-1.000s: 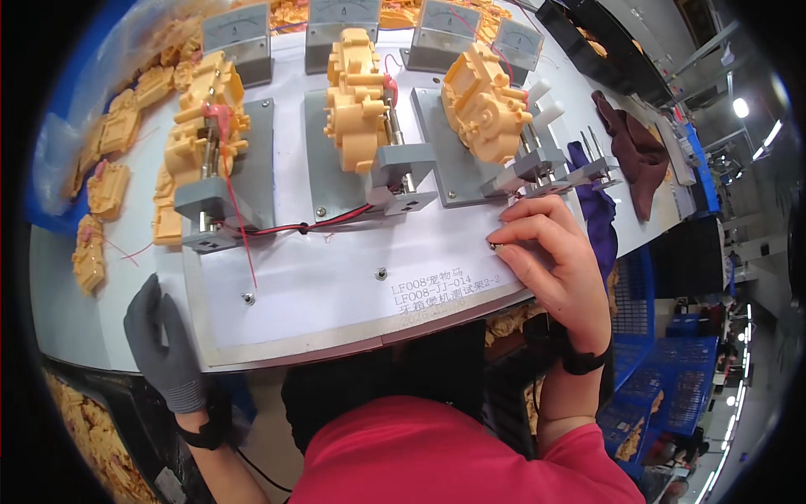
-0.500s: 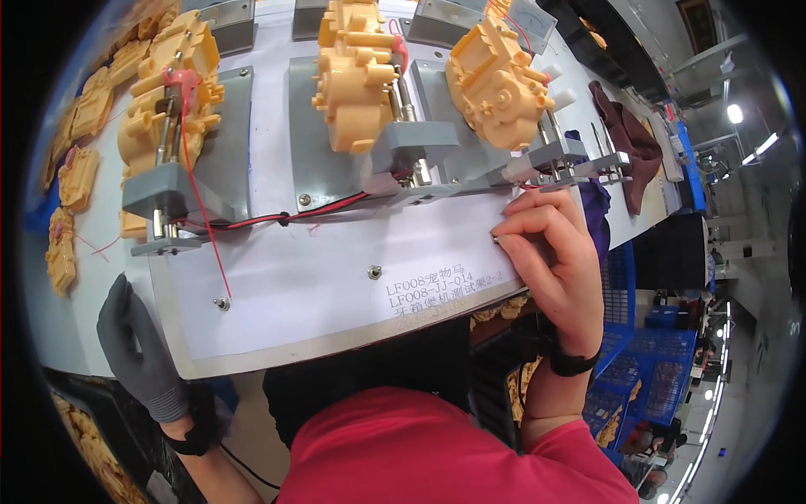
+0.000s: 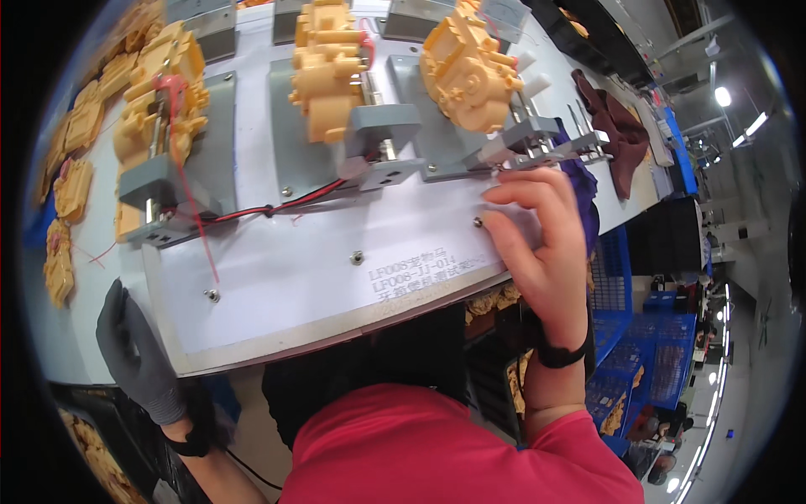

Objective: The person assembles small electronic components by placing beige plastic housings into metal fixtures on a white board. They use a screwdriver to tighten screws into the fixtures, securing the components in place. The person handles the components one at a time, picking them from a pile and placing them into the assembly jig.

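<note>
My bare right hand (image 3: 546, 244) is over the right end of a white-papered board (image 3: 277, 311), thumb and forefinger apart. The thumb tip is right beside a small metal toggle switch (image 3: 478, 222); whether they touch I cannot tell. My left hand (image 3: 138, 353), in a grey glove, holds nothing beside the board's left edge, fingers stretched out. Two more toggle switches, a middle one (image 3: 357, 258) and a left one (image 3: 212, 296), stand on the paper. Behind them, a left yellow plastic gearbox (image 3: 159, 109), a middle one (image 3: 323, 84) and a right one (image 3: 470, 71) sit on grey fixtures.
Grey clamp blocks (image 3: 384, 126) with metal rods stand before the gearboxes. A red-and-black cable (image 3: 269, 211) crosses the board. More yellow housings (image 3: 74, 189) lie at the left. Dark red cloth (image 3: 617, 134) and purple cloth (image 3: 579, 176) lie at the right, near blue crates (image 3: 663, 370).
My right thumb and forefinger have parted, baring the right toggle switch. The board and fixtures appear shifted slightly left and up in the picture. My left hand has hardly moved.
</note>
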Tool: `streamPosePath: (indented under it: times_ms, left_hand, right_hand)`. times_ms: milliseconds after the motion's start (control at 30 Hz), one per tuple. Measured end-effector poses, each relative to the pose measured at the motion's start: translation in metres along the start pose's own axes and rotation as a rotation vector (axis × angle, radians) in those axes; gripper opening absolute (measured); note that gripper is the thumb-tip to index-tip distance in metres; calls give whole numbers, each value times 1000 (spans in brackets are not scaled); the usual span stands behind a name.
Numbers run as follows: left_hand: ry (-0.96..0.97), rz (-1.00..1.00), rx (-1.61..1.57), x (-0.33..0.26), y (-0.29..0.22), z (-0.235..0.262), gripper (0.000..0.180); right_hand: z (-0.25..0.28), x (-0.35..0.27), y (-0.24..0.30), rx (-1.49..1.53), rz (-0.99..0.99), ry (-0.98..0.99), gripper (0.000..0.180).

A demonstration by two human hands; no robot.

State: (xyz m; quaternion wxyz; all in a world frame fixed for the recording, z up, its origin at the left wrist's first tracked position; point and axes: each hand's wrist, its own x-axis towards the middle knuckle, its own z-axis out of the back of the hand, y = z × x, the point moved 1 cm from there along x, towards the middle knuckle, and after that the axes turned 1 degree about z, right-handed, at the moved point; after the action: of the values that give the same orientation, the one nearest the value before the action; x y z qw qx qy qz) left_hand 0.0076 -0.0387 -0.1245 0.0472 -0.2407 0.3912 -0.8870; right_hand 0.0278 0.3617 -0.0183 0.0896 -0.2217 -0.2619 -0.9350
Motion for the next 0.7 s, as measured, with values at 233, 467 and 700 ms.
streamPosePath:
  times_ms: [233,467,700]
  left_hand:
    - [-11,5,17,1,-3,-3,29]
    - [-42,11,75,2,-18,-1,29]
    - [-63,-15,63,1,-21,-1,29]
  right_hand:
    - [-32,11,58,108,193,166,25]
    - [-45,17,57,85,116,222,16]
    - [-48,8,53,59,170,181,21]
